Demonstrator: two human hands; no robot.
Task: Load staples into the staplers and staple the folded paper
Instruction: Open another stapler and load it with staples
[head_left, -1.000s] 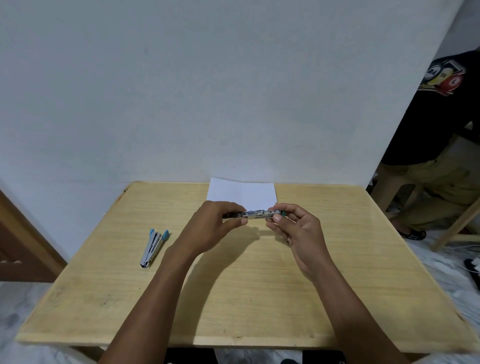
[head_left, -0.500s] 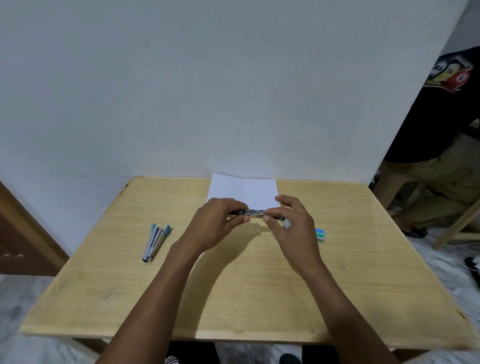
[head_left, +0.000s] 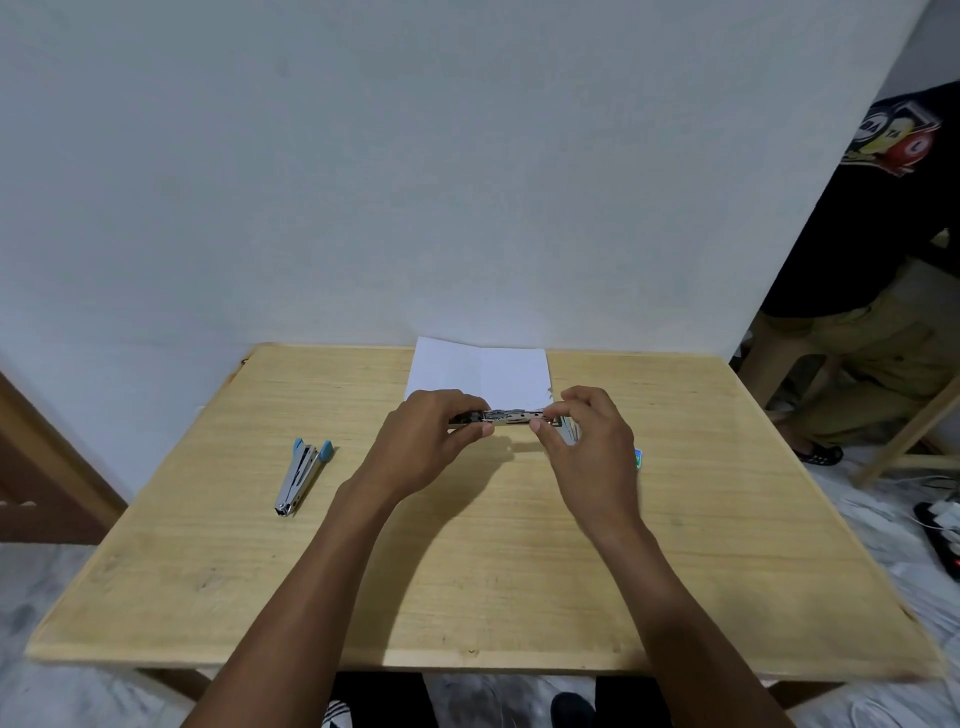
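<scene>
Above the middle of the wooden table (head_left: 467, 571) I hold a small metal stapler (head_left: 511, 417) level between both hands. My left hand (head_left: 431, 441) grips its left end. My right hand (head_left: 587, 452) pinches its right end with thumb and fingers. Behind the hands a folded white paper (head_left: 480, 371) lies flat against the wall. A second stapler (head_left: 301, 475) with blue tips lies closed on the table to the left. A small green and blue staple box (head_left: 638, 458) peeks out beside my right hand, mostly hidden.
A white wall stands right behind the table. A person in a black shirt (head_left: 883, 234) sits on a wooden stool at the right. Cables and a power strip (head_left: 940, 535) lie on the floor to the right.
Both hands have stayed on the stapler and sunk slightly toward the table. My right hand shifted along the stapler's right end, and the staple box came into view beside it.
</scene>
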